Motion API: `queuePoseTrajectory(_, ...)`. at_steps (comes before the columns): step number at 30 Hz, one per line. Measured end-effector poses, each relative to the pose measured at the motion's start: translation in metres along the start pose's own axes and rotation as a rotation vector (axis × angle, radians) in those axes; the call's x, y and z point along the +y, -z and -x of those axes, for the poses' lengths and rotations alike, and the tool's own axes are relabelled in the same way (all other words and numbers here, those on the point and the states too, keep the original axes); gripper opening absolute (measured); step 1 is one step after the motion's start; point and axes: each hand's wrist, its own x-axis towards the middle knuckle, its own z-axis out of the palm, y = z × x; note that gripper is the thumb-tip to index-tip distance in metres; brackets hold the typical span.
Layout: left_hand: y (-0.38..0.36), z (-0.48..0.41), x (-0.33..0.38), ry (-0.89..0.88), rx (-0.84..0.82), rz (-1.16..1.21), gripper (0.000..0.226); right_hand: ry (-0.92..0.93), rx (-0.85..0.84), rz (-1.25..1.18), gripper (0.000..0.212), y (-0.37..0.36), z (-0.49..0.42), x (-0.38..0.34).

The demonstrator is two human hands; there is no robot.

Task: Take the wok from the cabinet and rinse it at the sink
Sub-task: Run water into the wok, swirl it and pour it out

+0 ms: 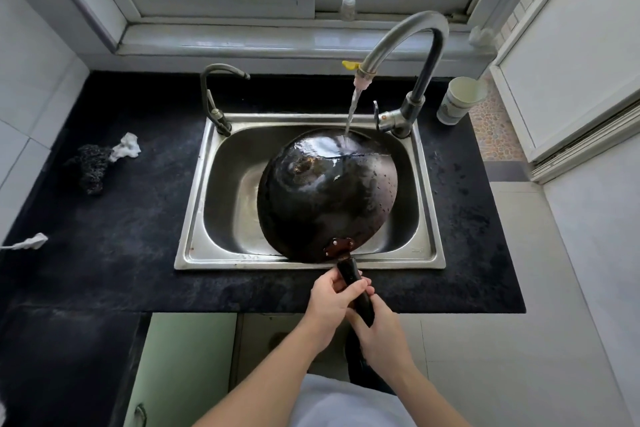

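Now the wok (325, 198) sits bottom-up in the sink (429, 218), right under the tap (408, 38). Water hits its far edge. Both hands hold the handle (356, 291) in front of the sink: the left hand (329, 305) curls round it, and the right hand (377, 329) seems to wrap the end. This is the rinsing step. Next, turn the wok so water gets inside.

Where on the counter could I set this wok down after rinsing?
Bare black counter lies between the sink and the scourer with its white rag. Right of the sink it is narrow, crowded by the paper cup and tall faucet.
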Motion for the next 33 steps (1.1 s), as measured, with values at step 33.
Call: queuePoseTrajectory(33,-0.028,-0.022,0.037,-0.148,-0.035,0.057,0.015,0.250,0.063,0.084,0.060,0.051,-0.035,-0.031)
